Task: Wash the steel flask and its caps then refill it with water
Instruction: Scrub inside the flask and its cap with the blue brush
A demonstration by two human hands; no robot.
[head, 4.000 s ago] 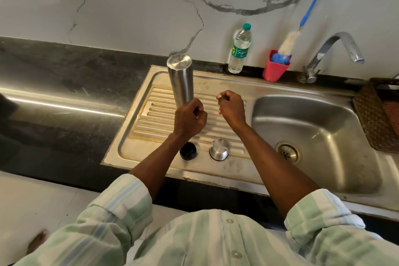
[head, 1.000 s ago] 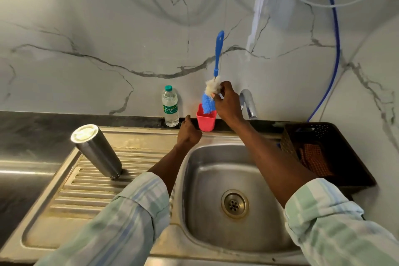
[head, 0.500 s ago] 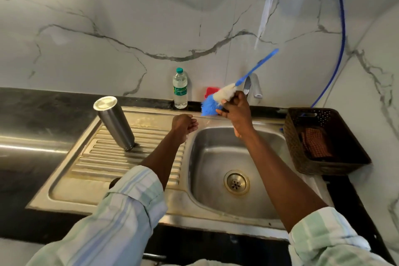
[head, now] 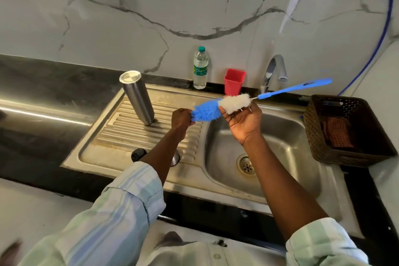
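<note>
Our right hand cradles the blue-and-white bristled bottle brush, our left hand pinches its tip; the tall steel flask stands inverted on the drainboard. We should regrip the handle first.

steel cap mostly behind left forearm, black cap partly hidden

Bottle brush in both hands
</note>
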